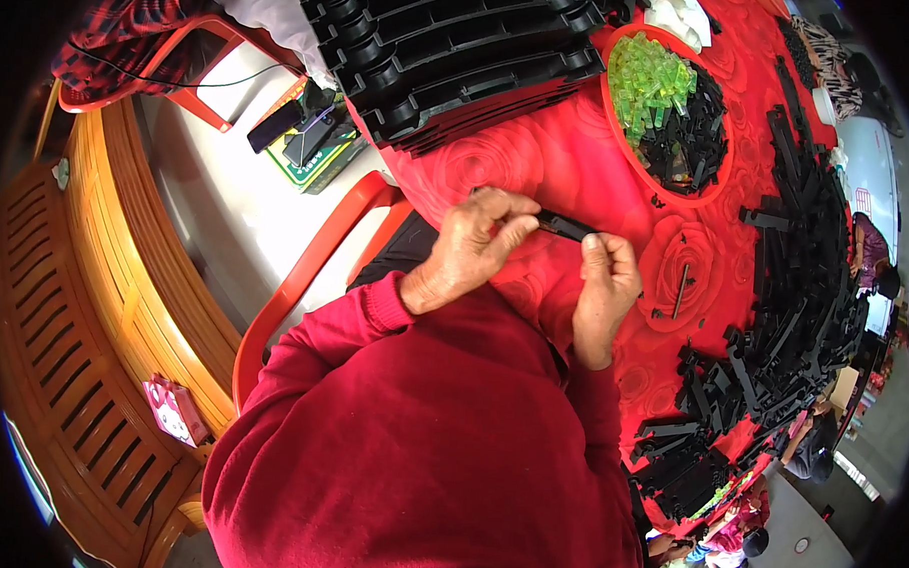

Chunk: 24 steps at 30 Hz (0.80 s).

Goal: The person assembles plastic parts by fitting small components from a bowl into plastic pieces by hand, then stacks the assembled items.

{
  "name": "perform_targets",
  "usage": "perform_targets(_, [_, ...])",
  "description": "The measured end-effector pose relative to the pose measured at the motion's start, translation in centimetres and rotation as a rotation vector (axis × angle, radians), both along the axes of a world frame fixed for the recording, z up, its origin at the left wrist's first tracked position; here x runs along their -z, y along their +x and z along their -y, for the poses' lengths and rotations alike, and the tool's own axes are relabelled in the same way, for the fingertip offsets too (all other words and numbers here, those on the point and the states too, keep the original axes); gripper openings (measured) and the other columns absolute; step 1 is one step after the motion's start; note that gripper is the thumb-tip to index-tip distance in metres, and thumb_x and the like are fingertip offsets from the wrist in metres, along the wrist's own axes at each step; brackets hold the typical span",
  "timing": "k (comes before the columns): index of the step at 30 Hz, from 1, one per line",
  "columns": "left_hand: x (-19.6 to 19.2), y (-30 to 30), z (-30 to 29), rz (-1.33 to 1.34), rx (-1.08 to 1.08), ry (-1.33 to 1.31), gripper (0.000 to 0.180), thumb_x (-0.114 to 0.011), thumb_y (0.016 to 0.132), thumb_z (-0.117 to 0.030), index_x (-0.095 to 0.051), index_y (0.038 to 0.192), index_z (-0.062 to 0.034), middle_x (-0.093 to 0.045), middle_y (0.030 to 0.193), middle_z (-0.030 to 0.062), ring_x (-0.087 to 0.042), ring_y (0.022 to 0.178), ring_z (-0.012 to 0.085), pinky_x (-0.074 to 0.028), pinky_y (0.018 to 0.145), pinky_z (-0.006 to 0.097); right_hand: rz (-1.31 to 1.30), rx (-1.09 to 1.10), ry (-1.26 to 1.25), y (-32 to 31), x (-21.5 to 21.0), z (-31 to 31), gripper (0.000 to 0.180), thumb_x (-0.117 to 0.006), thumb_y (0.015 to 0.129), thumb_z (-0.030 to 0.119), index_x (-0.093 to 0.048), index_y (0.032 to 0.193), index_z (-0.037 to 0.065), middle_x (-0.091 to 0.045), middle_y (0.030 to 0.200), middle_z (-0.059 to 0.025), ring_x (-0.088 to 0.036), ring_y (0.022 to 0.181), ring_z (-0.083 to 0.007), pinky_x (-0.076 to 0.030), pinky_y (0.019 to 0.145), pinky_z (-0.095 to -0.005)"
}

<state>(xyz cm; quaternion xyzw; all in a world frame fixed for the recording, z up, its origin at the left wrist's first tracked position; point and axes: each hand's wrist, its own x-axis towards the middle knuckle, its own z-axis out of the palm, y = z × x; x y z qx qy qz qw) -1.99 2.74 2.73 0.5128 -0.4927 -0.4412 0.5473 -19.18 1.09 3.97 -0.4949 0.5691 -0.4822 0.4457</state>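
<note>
Between my two hands is a short, narrow black plastic part (565, 226), held above the red rose-patterned tablecloth (479, 165). My left hand (473, 240) pinches its left end between thumb and fingers. At the other end, the thumb and curled fingers of my right hand (607, 284) grip it. Beyond my right hand stands a red-rimmed oval basin (726, 178). Inside it, bright green translucent pieces (654, 86) lie next to small black pieces (688, 142). A thin rod (682, 290) rests on the cloth to the right of my right hand.
Stacked black plastic trays (453, 54) fill the table's far left. A large heap of long black parts (795, 286) spreads along the right. A red chair (305, 269) and a wooden bench (82, 351) stand to my left. Other people (731, 544) sit at the lower right.
</note>
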Motion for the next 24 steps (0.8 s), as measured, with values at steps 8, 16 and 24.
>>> perform_targets(8, [1.3, 4.8, 0.8, 0.537, -0.127, -0.384, 0.016, -0.069, 0.076, -0.004, -0.065, 0.091, -0.0018, -0.064, 0.084, 0.0096, -0.061, 0.079, 0.0270, -0.048, 0.072, 0.036, -0.097, -0.100, 0.114, -1.4, 0.6, 2.5, 0.010, -0.068, 0.085, 0.006, -0.063, 0.078, 0.000, -0.049, 0.065, 0.0082, -0.037, 0.058, 0.0000, -0.029, 0.050, -0.0183])
perform_targets(16, [2.0, 4.5, 0.5, 0.667, 0.014, -0.408, 0.020, -0.072, 0.072, -0.007, -0.065, 0.091, -0.0026, -0.059, 0.104, 0.0105, -0.055, 0.095, 0.0283, -0.046, 0.083, 0.039, -0.164, -0.113, 0.116, -0.6, 1.8, 2.6, 0.009, -0.070, 0.081, 0.003, -0.064, 0.075, -0.002, -0.047, 0.059, 0.0088, -0.036, 0.053, 0.0000, -0.027, 0.046, -0.0198])
perform_targets(24, [2.9, 4.3, 0.4, 0.635, 0.014, -0.417, 0.021, -0.072, 0.072, -0.007, -0.064, 0.090, -0.0025, -0.058, 0.104, 0.0113, -0.055, 0.097, 0.0298, -0.046, 0.084, 0.039, -0.304, -0.103, 0.100, 0.7, 0.9, 2.2, 0.009, -0.070, 0.080, 0.003, -0.064, 0.075, -0.003, -0.047, 0.055, 0.0054, -0.037, 0.050, -0.0018, -0.027, 0.044, -0.0218])
